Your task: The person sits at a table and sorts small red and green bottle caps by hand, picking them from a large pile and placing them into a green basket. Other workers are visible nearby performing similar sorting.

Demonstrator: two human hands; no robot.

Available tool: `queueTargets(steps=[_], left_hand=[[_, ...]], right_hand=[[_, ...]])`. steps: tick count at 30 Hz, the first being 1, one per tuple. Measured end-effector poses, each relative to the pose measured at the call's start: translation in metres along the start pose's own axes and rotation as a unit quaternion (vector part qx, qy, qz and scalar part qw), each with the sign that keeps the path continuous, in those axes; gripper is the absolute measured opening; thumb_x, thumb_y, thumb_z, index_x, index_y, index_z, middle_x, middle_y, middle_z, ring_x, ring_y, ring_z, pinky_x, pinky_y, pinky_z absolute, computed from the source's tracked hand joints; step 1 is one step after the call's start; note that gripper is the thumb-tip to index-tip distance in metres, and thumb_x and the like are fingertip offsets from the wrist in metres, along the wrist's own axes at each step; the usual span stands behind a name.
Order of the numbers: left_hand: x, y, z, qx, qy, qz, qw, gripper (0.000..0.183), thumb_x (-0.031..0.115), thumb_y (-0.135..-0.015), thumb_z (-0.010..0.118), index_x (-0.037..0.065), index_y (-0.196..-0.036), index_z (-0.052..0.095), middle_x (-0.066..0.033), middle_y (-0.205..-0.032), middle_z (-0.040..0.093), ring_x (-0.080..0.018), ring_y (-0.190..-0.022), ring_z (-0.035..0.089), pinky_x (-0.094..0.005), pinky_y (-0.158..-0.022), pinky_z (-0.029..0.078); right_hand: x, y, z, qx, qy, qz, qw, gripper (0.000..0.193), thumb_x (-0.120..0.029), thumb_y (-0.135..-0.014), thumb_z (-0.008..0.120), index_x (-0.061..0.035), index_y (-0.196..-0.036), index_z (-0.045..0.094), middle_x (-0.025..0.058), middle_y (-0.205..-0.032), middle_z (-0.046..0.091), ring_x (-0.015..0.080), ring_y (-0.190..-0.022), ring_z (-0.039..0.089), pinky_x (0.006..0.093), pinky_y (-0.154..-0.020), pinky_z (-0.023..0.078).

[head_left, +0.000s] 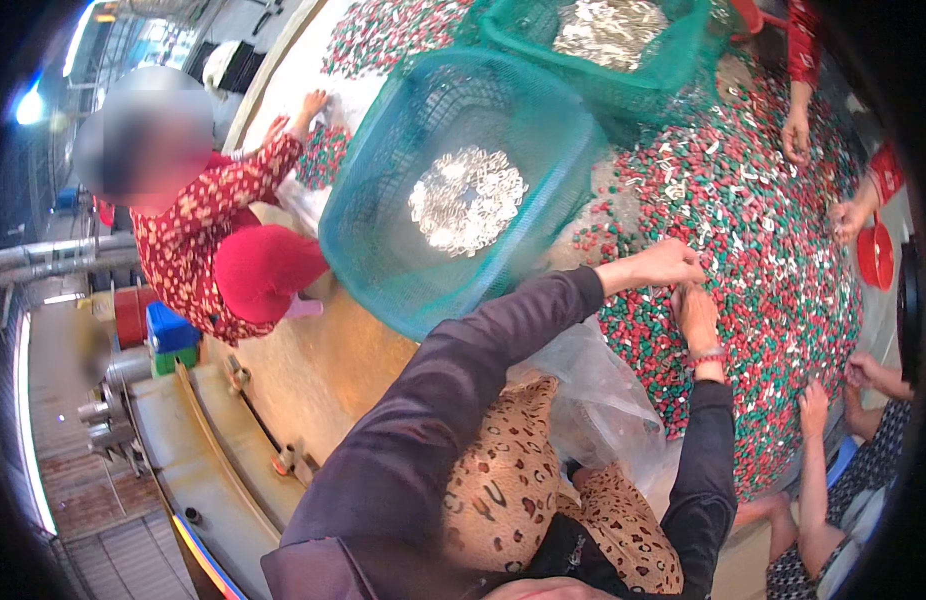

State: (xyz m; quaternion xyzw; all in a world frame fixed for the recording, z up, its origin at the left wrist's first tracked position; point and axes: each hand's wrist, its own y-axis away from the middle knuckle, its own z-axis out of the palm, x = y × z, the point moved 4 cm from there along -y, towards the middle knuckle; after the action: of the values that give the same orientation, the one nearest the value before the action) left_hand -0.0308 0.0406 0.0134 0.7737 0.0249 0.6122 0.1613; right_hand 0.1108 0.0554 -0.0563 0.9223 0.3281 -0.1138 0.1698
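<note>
My left hand (663, 264) reaches over a wide heap of small red and green pieces (651, 345) mixed with silvery link-shaped pieces. Its fingers are pinched together. Just below it, my right hand (695, 318), with a band at the wrist, has its fingers drawn in close to the left fingertips. Whatever the two hands hold is too small to make out. To the left of my hands stands a blue-green mesh-lined basket (368, 225) with silvery link-shaped pieces (468, 200) lying on its bottom.
A second green basket (503, 35) of silvery pieces stands behind. Clear plastic sheeting (603, 385) hangs at the heap's near edge. Co-workers' hands (795, 138) reach in from the right, near a red scoop-like container (874, 255). Another person (208, 230) works at the left.
</note>
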Motion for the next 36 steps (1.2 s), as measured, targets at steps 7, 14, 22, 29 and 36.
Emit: queueTargets(steps=[7, 14, 22, 29, 36], left_hand=[[-0.055, -0.031, -0.001, 0.137, -0.347, 0.070, 0.925, 0.026, 0.023, -0.076, 0.065, -0.001, -0.085, 0.066, -0.0203, -0.080, 0.068, -0.0363, -0.081, 0.068, -0.0454, -0.075, 0.053], [-0.093, 0.019, 0.036, 0.001, -0.338, 0.025, 0.941, 0.037, 0.036, -0.080, 0.071, -0.001, -0.084, 0.065, -0.0208, -0.078, 0.067, -0.0390, -0.078, 0.067, -0.0471, -0.068, 0.053], [-0.053, 0.036, 0.028, 0.065, -0.126, 0.038, 0.989, 0.044, 0.046, -0.076, 0.073, 0.003, -0.080, 0.067, -0.0129, -0.073, 0.067, -0.0287, -0.074, 0.067, -0.0413, -0.071, 0.050], [-0.030, 0.033, 0.024, 0.060, -0.049, 0.037, 0.996, 0.043, 0.041, -0.085, 0.066, -0.001, -0.078, 0.066, -0.0148, -0.071, 0.066, -0.0316, -0.074, 0.067, -0.0454, -0.069, 0.050], [0.022, 0.084, -0.023, 0.140, -0.269, 0.030, 0.952, 0.030, 0.029, -0.082, 0.066, 0.008, -0.103, 0.063, -0.0182, -0.080, 0.067, -0.0376, -0.081, 0.066, -0.0499, -0.069, 0.051]], right_hand=[[-0.031, 0.055, -0.020, 0.076, -0.085, -0.008, 0.993, 0.014, -0.012, -0.086, 0.064, -0.0038, -0.097, 0.069, 0.0141, -0.080, 0.058, 0.0292, -0.076, 0.061, 0.0383, -0.065, 0.049], [-0.001, 0.122, -0.010, 0.079, -0.633, 0.211, 0.740, 0.012, -0.013, -0.091, 0.064, -0.0030, -0.098, 0.064, 0.0031, -0.083, 0.062, 0.0107, -0.065, 0.056, 0.0220, -0.058, 0.043], [-0.011, 0.186, 0.007, 0.080, -0.771, 0.227, 0.589, 0.017, -0.008, -0.091, 0.062, -0.0041, -0.107, 0.060, 0.0032, -0.082, 0.063, 0.0115, -0.066, 0.058, 0.0213, -0.059, 0.046], [-0.027, 0.170, -0.005, 0.017, -0.760, 0.198, 0.619, 0.012, -0.010, -0.093, 0.059, -0.0033, -0.103, 0.059, 0.0048, -0.082, 0.061, 0.0133, -0.070, 0.058, 0.0247, -0.062, 0.048], [-0.057, 0.150, -0.028, 0.018, -0.777, 0.169, 0.607, 0.011, -0.015, -0.096, 0.055, -0.0058, -0.102, 0.055, -0.0005, -0.072, 0.050, 0.0110, -0.064, 0.048, 0.0255, -0.059, 0.042]])
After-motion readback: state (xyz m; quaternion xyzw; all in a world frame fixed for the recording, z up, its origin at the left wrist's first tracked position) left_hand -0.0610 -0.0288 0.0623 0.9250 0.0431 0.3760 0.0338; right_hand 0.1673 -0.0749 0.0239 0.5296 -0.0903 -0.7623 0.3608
